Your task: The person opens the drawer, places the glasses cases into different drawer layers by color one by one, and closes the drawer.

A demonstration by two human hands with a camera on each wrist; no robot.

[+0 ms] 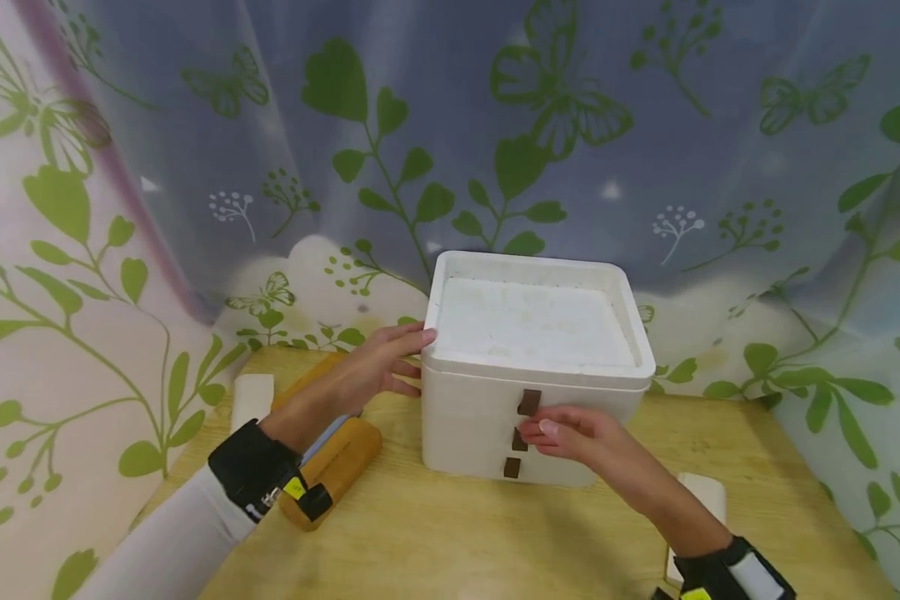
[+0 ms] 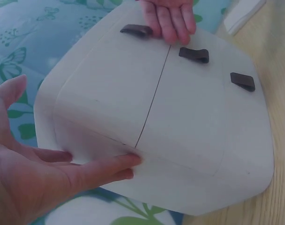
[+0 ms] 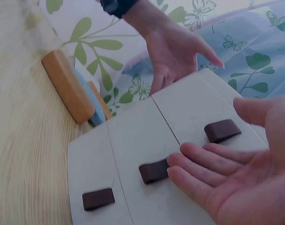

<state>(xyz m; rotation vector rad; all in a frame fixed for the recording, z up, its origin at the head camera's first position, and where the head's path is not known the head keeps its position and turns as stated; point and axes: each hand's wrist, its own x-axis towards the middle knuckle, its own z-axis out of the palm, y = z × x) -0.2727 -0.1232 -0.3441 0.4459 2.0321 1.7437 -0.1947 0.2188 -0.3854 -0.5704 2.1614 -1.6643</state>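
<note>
A small white drawer box [image 1: 465,425] with a recessed top stands on the wooden table. Down its front run three brown pull tabs, the top one [image 1: 529,402], the middle one [image 1: 520,439] and the bottom one [image 1: 512,467]. All its drawers are closed. My left hand [image 1: 386,362] has its fingers extended, with fingertips at the box's left side near the top edge. In front of the drawers is my right hand [image 3: 250,178], palm turned up and fingers loosely straight. Its fingertips sit beside the middle tab, partly covering it in the right wrist view.
Left of the box lie an orange-brown case [image 1: 345,471], a light blue item [image 3: 93,93] and a white object [image 1: 252,398]. Another white object [image 1: 701,498] lies at the right, partly behind my right forearm. Leaf-and-butterfly patterned curtains [image 1: 390,208] hang right behind the table.
</note>
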